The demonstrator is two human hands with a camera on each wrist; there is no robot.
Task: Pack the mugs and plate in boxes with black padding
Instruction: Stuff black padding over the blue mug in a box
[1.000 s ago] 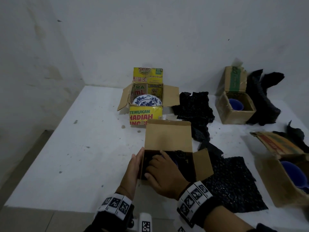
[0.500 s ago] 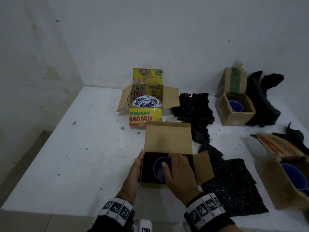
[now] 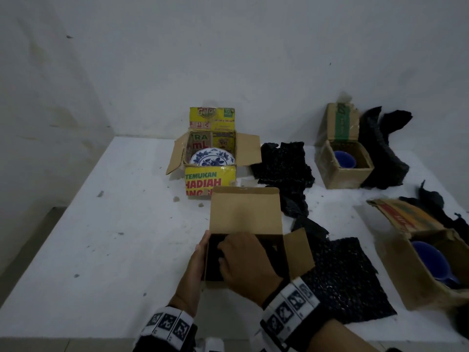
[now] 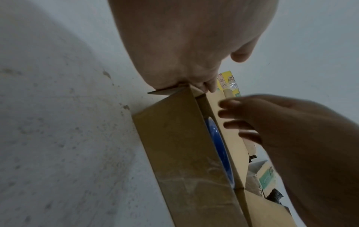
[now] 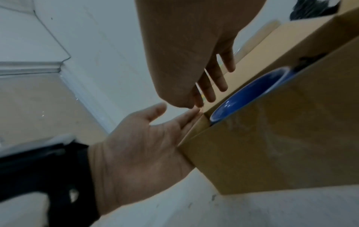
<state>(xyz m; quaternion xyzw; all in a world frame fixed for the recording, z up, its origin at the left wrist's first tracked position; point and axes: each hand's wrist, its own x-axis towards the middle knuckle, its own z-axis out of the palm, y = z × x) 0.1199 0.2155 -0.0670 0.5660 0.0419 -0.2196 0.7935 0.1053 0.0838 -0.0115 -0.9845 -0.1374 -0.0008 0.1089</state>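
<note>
Right hand now over box, fingers loose, empty, left hand flat against side, wrist views alone show blue mug

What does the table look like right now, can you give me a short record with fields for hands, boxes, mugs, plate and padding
left hand: open, flat against the near box's left side
right hand: open, over the near box's opening
near box: lid flap up, blue mug inside
yellow box: open, blue-and-white plate inside
far right box: open, holds a blue mug
near right box: open, holds a blue mug
padding: flat black sheet right of the near box; crumpled black pieces farther back
table: white
</note>
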